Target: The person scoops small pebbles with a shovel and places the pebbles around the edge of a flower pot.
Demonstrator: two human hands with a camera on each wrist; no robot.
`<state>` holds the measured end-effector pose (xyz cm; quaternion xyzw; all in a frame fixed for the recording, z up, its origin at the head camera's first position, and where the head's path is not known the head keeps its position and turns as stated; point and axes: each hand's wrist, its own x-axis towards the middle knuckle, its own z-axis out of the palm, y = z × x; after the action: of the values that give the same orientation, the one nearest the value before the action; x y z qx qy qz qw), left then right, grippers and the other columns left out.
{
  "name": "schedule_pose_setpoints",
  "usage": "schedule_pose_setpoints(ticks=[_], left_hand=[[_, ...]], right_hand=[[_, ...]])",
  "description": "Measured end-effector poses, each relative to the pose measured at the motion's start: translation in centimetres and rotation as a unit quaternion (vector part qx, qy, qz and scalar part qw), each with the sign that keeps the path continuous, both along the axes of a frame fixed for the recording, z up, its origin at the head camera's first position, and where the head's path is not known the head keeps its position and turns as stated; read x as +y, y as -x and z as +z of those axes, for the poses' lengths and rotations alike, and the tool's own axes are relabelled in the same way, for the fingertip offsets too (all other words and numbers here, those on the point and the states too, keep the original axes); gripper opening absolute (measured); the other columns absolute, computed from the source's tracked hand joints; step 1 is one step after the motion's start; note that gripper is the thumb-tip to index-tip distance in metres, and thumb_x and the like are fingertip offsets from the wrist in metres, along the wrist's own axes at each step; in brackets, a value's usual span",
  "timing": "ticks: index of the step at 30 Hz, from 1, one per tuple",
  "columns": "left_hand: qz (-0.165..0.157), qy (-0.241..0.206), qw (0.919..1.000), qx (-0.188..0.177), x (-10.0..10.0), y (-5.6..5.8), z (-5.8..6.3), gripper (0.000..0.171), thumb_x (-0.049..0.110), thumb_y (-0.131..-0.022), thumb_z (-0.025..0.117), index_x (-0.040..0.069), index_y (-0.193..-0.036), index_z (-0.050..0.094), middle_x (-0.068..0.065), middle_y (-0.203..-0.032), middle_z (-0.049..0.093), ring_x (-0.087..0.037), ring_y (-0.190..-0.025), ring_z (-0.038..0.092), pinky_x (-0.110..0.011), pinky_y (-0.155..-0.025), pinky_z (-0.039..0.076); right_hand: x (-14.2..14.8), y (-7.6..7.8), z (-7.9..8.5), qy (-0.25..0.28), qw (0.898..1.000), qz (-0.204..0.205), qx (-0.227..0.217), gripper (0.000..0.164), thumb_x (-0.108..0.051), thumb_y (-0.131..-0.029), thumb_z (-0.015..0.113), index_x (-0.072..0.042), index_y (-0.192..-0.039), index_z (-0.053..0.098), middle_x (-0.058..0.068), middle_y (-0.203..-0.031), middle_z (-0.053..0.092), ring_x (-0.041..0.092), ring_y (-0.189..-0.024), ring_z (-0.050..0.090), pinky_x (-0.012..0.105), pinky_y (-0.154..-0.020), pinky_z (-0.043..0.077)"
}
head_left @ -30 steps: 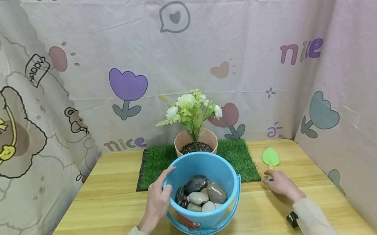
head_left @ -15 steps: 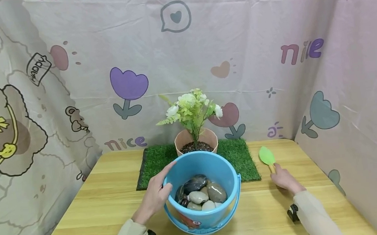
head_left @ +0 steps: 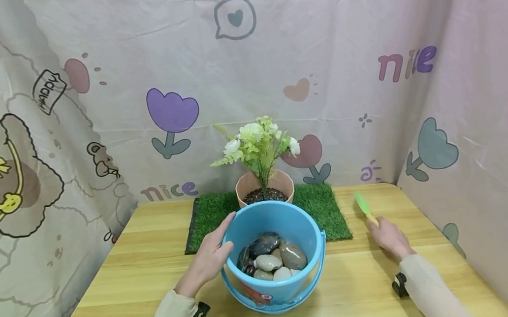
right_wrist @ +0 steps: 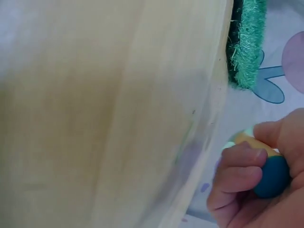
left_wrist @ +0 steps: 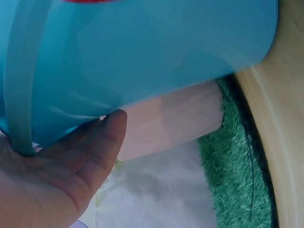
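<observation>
A: Head view first, and the hands are well apart. Left hand [head_left: 206, 262] lies against the blue bucket [head_left: 290, 294], which sits between the hands; right hand [head_left: 390, 237] has its fingers curled round the trowel [head_left: 363, 204], blade pointing away beyond it.

B: And that bucket, just right of the left hand, has stones [head_left: 268, 262] inside! Stiff plastic, I'd judge, light by itself but weighty with that load; the carrying handle [head_left: 318, 275] or both sides of the rim look the surest hold. The stones shine, so probably hard and slick.

A: What's hidden? The lower stones, and the front of the flowerpot [head_left: 247, 187], beyond the hands behind the bucket. The blade is nearly edge-on.

B: Over to the left wrist! Fingers [left_wrist: 107, 142] fairly straight, resting on the bucket's outer wall. Whether the thumb hooks the rim, I can't tell; the bucket's top is cut off.

A: Right wrist now: a snug hold, the blue handle end [right_wrist: 274, 175] tucked in the palm. Looks light and stiff; that thick grip is the place to hold.

B: But the blade? Only a pale green glimpse past the fingers, blurred, the rest masked by the hand.
</observation>
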<state>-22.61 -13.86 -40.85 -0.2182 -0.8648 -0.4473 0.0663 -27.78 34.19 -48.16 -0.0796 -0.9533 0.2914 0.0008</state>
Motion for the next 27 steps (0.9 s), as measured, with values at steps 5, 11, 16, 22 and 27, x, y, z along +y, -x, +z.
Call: schedule_pose_setpoints(ticks=[5, 11, 16, 22, 27], left_hand=[[0.003, 0.021, 0.9993, -0.031, 0.2, -0.1, 0.3, 0.068, 0.008, -0.092, 0.041, 0.021, -0.157, 0.025, -0.012, -0.152, 0.043, -0.036, -0.129, 0.052, -0.054, -0.095, 0.047], [0.014, 0.029, 0.9981, -0.052, 0.2, -0.2, 0.4, 0.068, 0.009, -0.092, 0.041, 0.023, -0.157, 0.025, -0.013, -0.15, 0.045, -0.035, -0.126, 0.054, -0.048, -0.088, 0.048], [0.012, 0.027, 0.998, -0.056, -0.1, -0.2, 0.6, 0.068, 0.009, -0.092, 0.042, 0.022, -0.157, 0.025, -0.015, -0.148, 0.047, -0.036, -0.125, 0.055, -0.051, -0.089, 0.05], [0.007, 0.029, 0.9979, -0.057, -0.1, 0.1, 0.7, 0.069, 0.01, -0.092, 0.042, 0.021, -0.157, 0.025, -0.014, -0.148, 0.047, -0.035, -0.126, 0.055, -0.052, -0.093, 0.049], [0.001, 0.029, 0.9986, -0.044, 0.0, 0.4, 0.7, 0.069, 0.011, -0.091, 0.041, 0.02, -0.157, 0.025, -0.014, -0.148, 0.048, -0.035, -0.125, 0.055, -0.053, -0.093, 0.049]], right_hand=[[-0.7, -0.3, 1.0, -0.016, 0.999, -0.003, 0.046, 0.061, -0.046, -0.103, 0.034, 0.002, -0.139, 0.044, 0.007, -0.074, 0.05, 0.019, -0.057, 0.044, 0.033, -0.051, 0.037], [-2.9, -0.4, 3.4, -0.02, 0.994, 0.028, 0.102, 0.058, -0.046, -0.102, 0.039, -0.002, -0.138, 0.049, 0.005, -0.073, 0.051, 0.017, -0.055, 0.043, 0.032, -0.049, 0.036], [-5.7, -1.0, 5.7, 0.008, 0.987, 0.067, 0.143, 0.045, -0.042, -0.1, 0.05, -0.005, -0.124, 0.061, 0.004, -0.069, 0.051, 0.014, -0.05, 0.042, 0.029, -0.045, 0.037], [-8.4, -2.6, 8.2, 0.054, 0.977, 0.094, 0.184, 0.047, -0.048, -0.095, 0.057, -0.01, -0.122, 0.065, 0.004, -0.073, 0.059, 0.014, -0.053, 0.049, 0.028, -0.045, 0.04], [-10.1, -4.2, 10.0, 0.068, 0.969, 0.121, 0.203, 0.046, -0.048, -0.091, 0.062, -0.013, -0.121, 0.068, 0.003, -0.069, 0.057, 0.012, -0.05, 0.048, 0.027, -0.043, 0.04]])
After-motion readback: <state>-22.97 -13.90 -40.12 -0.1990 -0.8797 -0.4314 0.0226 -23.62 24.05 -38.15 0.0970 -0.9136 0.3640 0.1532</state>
